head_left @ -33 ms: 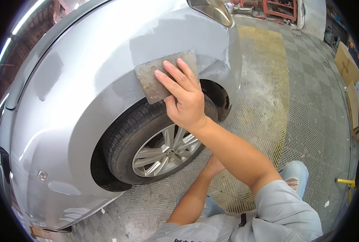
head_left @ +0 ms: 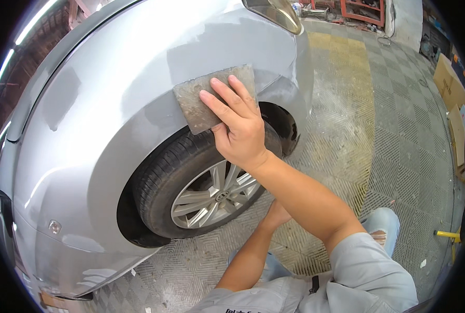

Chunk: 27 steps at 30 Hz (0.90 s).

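My right hand [head_left: 237, 122] grips a flat, grey-brown, roughly square putty spreader [head_left: 196, 107] near the top of the wheel arch. Its thumb is at the lower edge and the other fingers lie across the face. Against the silver car fender [head_left: 138, 68] lies the spreader's far edge, though exact contact is hard to judge. Darker, matte grey patches [head_left: 206, 49] show on the panel around it. Below, my left hand [head_left: 278, 213] is low beside the wheel, its fingers hidden behind my right forearm.
The tyre [head_left: 164, 180] with its silver alloy rim [head_left: 217, 195] sits under the arch. A headlight [head_left: 277, 13] is at the top. Cardboard boxes [head_left: 451, 83] and a yellow-handled tool [head_left: 446, 235] line the right side, and a red metal frame [head_left: 363, 15] stands far back on the patterned floor [head_left: 399, 135].
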Tool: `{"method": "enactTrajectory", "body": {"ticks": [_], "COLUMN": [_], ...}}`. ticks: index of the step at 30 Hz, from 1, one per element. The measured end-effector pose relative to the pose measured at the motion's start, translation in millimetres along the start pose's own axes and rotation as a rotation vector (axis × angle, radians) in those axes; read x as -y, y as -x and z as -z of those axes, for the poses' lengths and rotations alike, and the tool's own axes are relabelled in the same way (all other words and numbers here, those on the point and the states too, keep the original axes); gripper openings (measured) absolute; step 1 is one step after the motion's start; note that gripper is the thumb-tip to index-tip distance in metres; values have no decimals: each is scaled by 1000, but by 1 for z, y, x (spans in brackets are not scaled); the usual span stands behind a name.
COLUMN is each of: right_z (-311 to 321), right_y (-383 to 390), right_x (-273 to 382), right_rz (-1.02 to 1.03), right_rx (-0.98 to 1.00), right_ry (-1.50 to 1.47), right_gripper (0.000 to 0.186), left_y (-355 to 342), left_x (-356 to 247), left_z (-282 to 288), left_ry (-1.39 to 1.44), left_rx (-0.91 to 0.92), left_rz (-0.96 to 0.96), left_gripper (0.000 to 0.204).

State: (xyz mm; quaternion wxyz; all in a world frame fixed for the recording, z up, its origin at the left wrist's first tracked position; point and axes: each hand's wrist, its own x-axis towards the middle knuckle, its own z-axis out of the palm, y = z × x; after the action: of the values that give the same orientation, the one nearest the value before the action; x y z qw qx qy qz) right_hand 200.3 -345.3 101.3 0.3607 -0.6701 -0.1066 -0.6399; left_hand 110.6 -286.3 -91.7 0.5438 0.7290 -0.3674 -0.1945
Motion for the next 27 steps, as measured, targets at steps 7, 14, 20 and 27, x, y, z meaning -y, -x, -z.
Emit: {"method": "enactTrajectory", "body": {"ticks": [7,14,20,27], "right_z": [10,10,12,11], "right_y": [34,15,42,44], "right_x": [6,-9,-4,-18], "right_rz": [-1,-6,6,49], "right_rx": [81,21,90,46], "right_ry": [8,39,23,43], "right_gripper": [54,54,55,56], "left_y": [7,2,3,4], "left_x": [24,7,37,24], "left_z": [0,6,-2,-1], "left_ry": [86,-64,52,-145], "left_rx": [61,108,123,108], "left_rz": [163,0,208,153], "left_gripper": [51,52,52,49]}}
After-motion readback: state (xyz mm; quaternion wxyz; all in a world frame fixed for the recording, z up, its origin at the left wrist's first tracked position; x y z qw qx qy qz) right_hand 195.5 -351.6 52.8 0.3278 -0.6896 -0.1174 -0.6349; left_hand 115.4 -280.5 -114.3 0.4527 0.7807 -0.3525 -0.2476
